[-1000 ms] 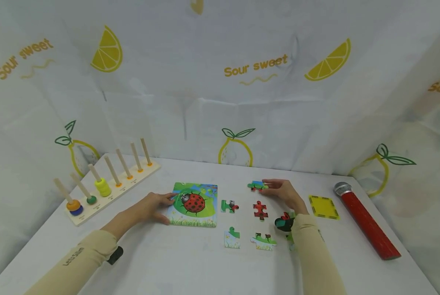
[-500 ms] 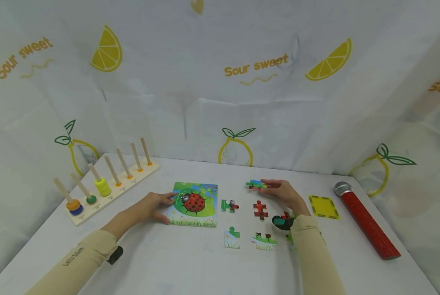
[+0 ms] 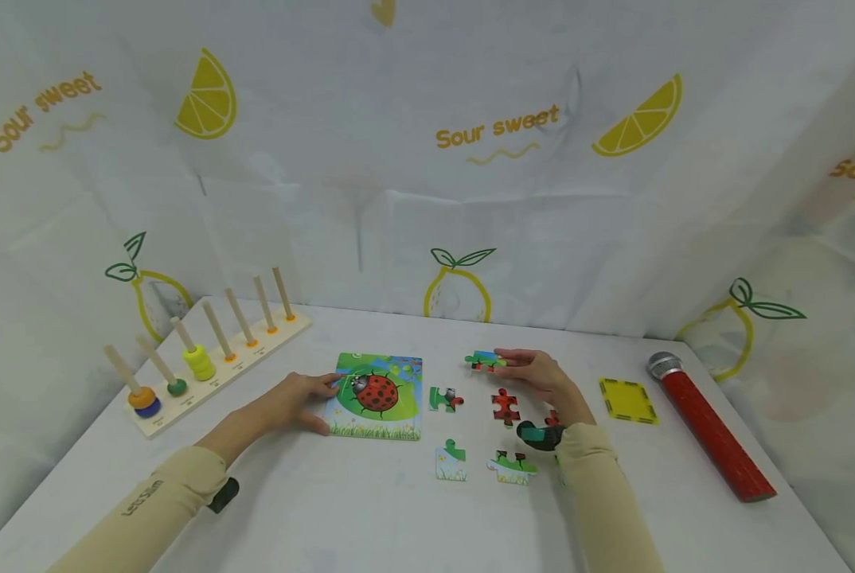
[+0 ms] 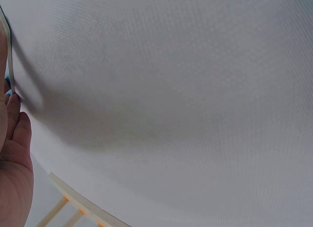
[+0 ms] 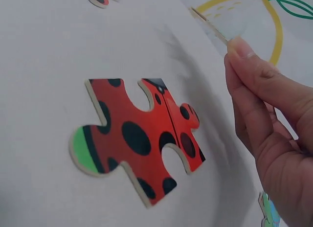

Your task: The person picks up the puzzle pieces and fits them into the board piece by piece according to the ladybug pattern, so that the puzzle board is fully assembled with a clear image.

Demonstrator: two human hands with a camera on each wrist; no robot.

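My left hand (image 3: 294, 402) holds the left side of a square ladybug picture board (image 3: 380, 398), index finger and thumb spread along that side; the left wrist view catches only part of this hand (image 4: 14, 153) and the board's edge. Between thumb and fingers, my right hand (image 3: 538, 374) pinches a blue, green and red jigsaw piece (image 3: 483, 361) above the table. The right wrist view shows that piece (image 5: 210, 24) nearly edge-on. Below it lies a red black-spotted jigsaw piece (image 3: 505, 407). A green piece with a red knob (image 3: 445, 399) lies to the left.
Nearer pieces are a grass corner (image 3: 450, 460) and a grass edge piece (image 3: 511, 468); another is partly hidden by the right wrist. A peg stacker (image 3: 220, 374) stands at left. At right lie a yellow square (image 3: 628, 400) and a red toy microphone (image 3: 714, 434).
My right hand has moved left with the pinched jigsaw piece, towards the picture board. The left hand and the board have stayed in place.
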